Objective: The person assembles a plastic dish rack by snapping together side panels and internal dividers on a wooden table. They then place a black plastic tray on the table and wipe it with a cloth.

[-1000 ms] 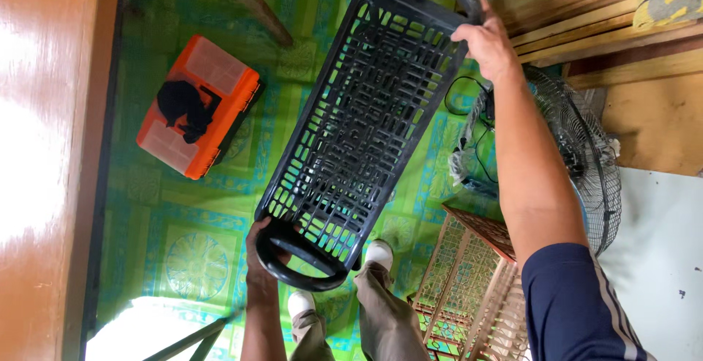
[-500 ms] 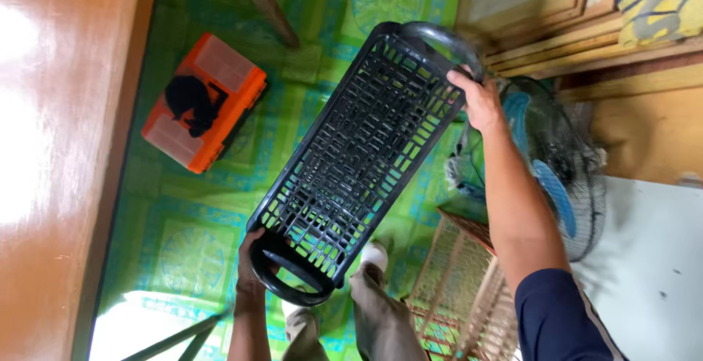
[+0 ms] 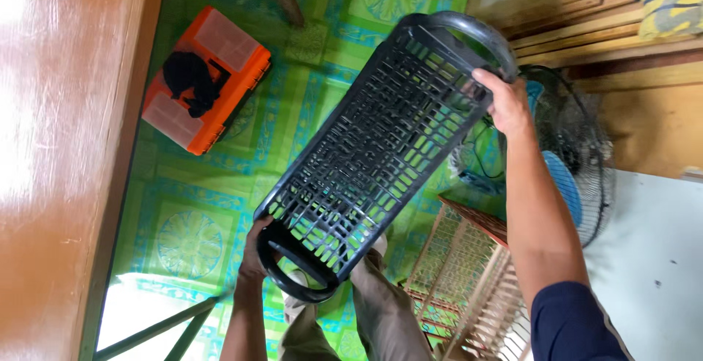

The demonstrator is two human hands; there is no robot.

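Note:
I hold a long black plastic lattice basket [image 3: 373, 152] slantwise in the air above the green patterned floor. It has a loop handle at each end. My left hand [image 3: 254, 255] grips the lower handle, close to my legs. My right hand [image 3: 507, 103] grips the upper handle at the far end, with my arm in a navy sleeve stretched out. Through the basket's openwork the floor shows, and I see nothing inside it.
An orange tool case [image 3: 206, 79] with a black handle lies on the green floor mat [image 3: 190, 200]. A caged fan with blue blades [image 3: 567, 163] and a wooden lattice rack [image 3: 458, 273] stand at the right. A brown wooden surface [image 3: 58, 149] fills the left, and wooden furniture [image 3: 556, 2] the top right.
The basket has shifted a little to the right and up in view, and my right hand went right with its upper handle. Both hands kept their grip.

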